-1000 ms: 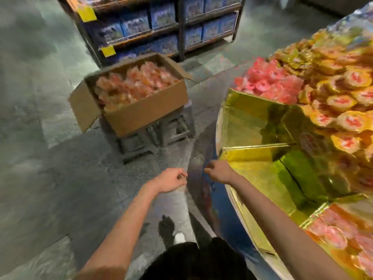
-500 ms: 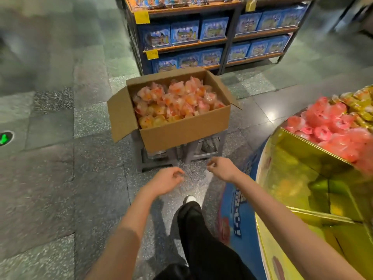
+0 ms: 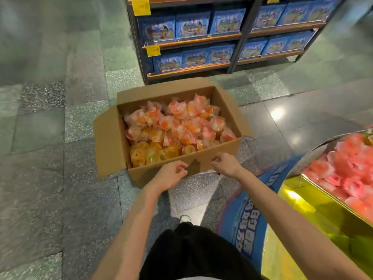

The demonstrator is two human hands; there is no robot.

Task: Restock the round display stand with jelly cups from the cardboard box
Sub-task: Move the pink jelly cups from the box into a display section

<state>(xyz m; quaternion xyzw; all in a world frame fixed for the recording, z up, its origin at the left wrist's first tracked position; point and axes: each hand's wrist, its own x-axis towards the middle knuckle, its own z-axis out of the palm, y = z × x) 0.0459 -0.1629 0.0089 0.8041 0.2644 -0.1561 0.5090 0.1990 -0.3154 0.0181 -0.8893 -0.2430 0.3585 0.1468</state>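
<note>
On a shop floor before blue-stocked shelves (image 3: 222,37), an open cardboard box (image 3: 113,142) brims with wrapped jelly cups (image 3: 177,128), just beyond both hands. Left hand (image 3: 171,176) and right hand (image 3: 226,164) hover empty at its near wall, fingers loosely curled. The cups look light, crinkly and slippery, best pinched by their rims. At right, the round display stand (image 3: 250,215) holds pink cups.

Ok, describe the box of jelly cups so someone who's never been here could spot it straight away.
Find the dark shelving stacked with blue packages. On the grey floor just before it sits an open brown cardboard box, flaps out. Unlike the gold-lined round display stand to its right, it's rectangular and heaped with orange and pink jelly cups.
</note>
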